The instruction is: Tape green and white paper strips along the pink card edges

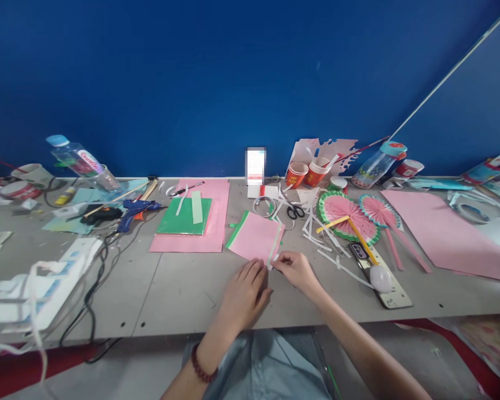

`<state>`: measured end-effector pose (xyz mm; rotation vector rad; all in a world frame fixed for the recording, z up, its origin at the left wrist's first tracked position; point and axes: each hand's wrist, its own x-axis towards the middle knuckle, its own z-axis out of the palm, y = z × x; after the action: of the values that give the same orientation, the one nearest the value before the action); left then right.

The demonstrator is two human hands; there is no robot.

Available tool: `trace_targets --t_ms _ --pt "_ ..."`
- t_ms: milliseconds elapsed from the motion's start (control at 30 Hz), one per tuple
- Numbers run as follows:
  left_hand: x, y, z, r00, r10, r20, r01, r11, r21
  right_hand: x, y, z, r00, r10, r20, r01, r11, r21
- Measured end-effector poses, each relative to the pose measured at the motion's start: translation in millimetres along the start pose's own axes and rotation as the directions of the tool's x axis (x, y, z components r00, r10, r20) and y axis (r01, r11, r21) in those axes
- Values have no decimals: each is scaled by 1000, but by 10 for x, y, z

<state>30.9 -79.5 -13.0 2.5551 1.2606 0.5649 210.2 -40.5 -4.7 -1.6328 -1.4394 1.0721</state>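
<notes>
A pink paper square (pixel 256 236) with a green strip along its left edge lies tilted in front of me. Down its right side runs a pale strip of tape (pixel 274 243). My left hand (pixel 246 291) rests with its fingers stretched over the paper's lower corner, a beaded bracelet on the wrist. At the strip's lower end, my right hand (pixel 295 269) pinches a small white piece of tape (pixel 274 260) between thumb and fingertip. The exact contact under the fingertips is hidden.
Behind the paper are scissors (pixel 295 211), a tape roll (pixel 264 206) and scattered white strips. Green paper (pixel 183 216) lies left on pink sheets, near a blue glue gun (pixel 137 211). Watermelon-patterned paper fans (pixel 348 216), a phone (pixel 359 251) and red paper cups (pixel 296 175) stand or lie right.
</notes>
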Motion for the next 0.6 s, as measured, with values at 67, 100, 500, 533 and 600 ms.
trace_targets --t_ms 67,100,500,533,600 --pt "2 1 -4 1000 0 3 0 1000 1 -4 -4 8 1000 -1 -8 1 1000 -16" --pt "3 2 -5 1000 -3 7 3 1000 4 -6 -5 12 1000 -2 -13 2 1000 -24" --pt "5 16 -26 1000 -5 27 5 1000 4 -31 -37 36 998 -35 -59 30 996 -79" --pt "3 17 -26 1000 -6 25 6 1000 6 -32 -40 37 997 -41 -63 35 995 -90" --pt "0 18 -25 1000 -4 20 3 1000 7 -33 -41 40 996 -51 -68 43 994 -102"
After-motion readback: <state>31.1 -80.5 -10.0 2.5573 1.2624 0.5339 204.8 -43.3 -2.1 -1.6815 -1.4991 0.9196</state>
